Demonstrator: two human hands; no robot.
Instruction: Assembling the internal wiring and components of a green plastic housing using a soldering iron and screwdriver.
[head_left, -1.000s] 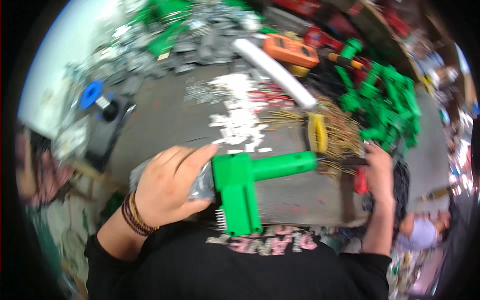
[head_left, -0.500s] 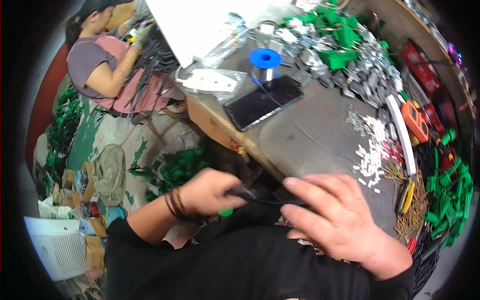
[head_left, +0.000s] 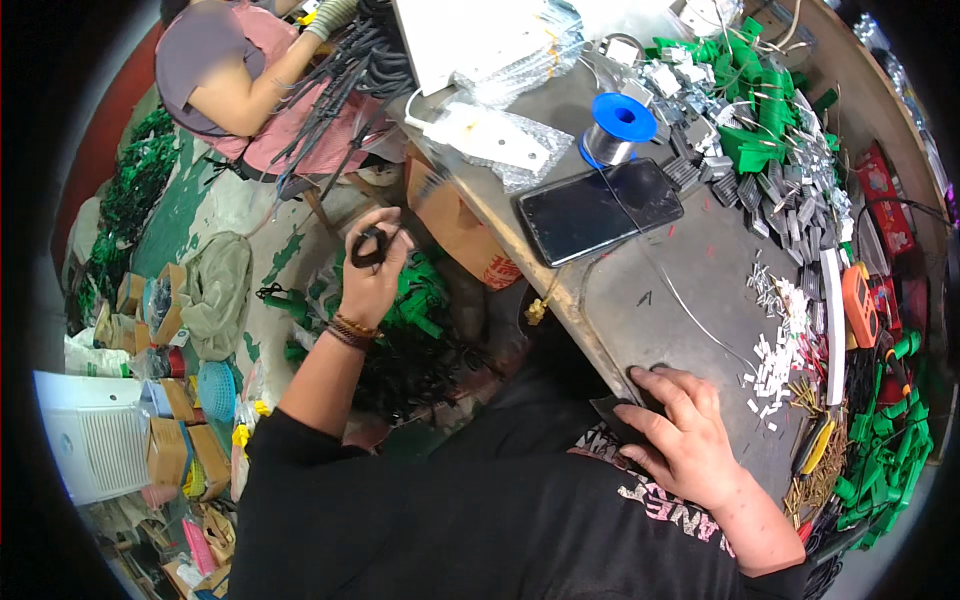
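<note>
My left hand (head_left: pixel 372 275) is raised over the floor to the left of the bench, its fingers closed around a small loop of black cable (head_left: pixel 370 247). Below it lies a heap of green plastic parts (head_left: pixel 418 298) and black cables. At the bench's front edge, my right hand (head_left: pixel 688 430) has its fingers bent over a dark flat piece (head_left: pixel 618 414), gripping it against the edge. Most of that piece is covered, so its kind cannot be made out. A solder wire spool (head_left: pixel 625 120) with blue flanges stands beyond, its wire trailing across the bench toward my right hand's side.
A black smartphone (head_left: pixel 600 210) lies by the spool, near a bagged white power strip (head_left: pixel 490 135). Grey and green parts (head_left: pixel 755 150) pile up behind. White sleeves (head_left: pixel 770 375), brass pins (head_left: pixel 812 475) and yellow-handled cutters (head_left: pixel 815 445) lie right. A co-worker (head_left: pixel 235 80) sits at left.
My left hand has swung away from my right hand, up and left over the floor heap, carrying black cable. My right hand has settled lower at the bench edge. The view has shifted.
</note>
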